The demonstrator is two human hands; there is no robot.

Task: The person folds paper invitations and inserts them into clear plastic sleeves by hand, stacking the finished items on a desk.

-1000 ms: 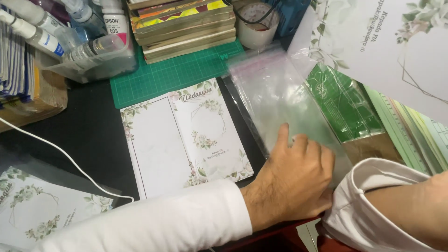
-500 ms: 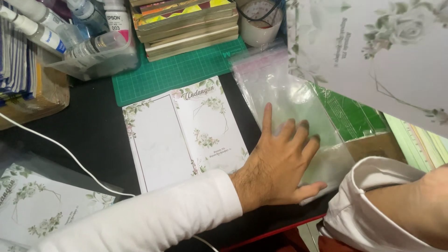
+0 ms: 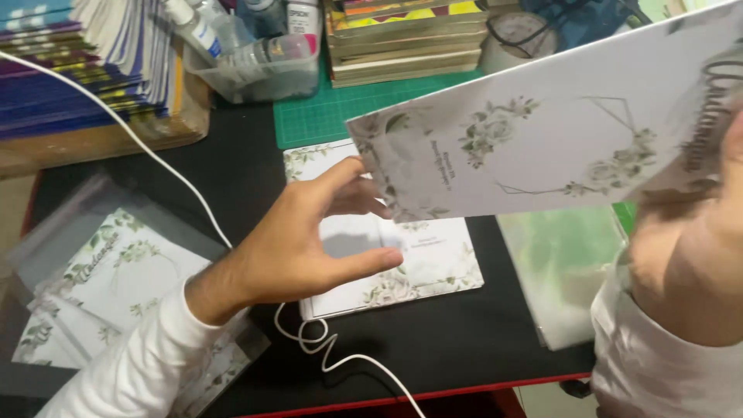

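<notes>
While the big white card (image 3: 542,147) hangs in the air above the black table (image 3: 480,348), the left hand (image 3: 309,248) reaches up toward its lower left corner. The corner sits just to the right of the fingertips. The pointer finger (image 3: 340,174) looks like it touches the card's left edge, and the thumb (image 3: 364,263) sits lower, below the card and apart from it. The fingers are spread open and hold nothing yet.

The card's long side runs from the near left up to the far right, so it tilts. The right hand (image 3: 731,162) is at the far right end of the card and is blurry. It seems to hold that end, but I cannot tell how its fingers sit. The right hand is on the card, and the left hand is only just reaching it.

The card is white with grey-green flowers and leaves and a thin line shape in the middle. It looks flat and stiff.

Under the left hand lies another flower card (image 3: 387,263), open and flat on the table. A white cord (image 3: 325,348) curls near it. A clear plastic bag (image 3: 565,271) lies to the right. More flower cards in clear bags (image 3: 116,279) lie at the near left. A green mat (image 3: 340,108) and a stack of books (image 3: 402,46) sit far back.
</notes>
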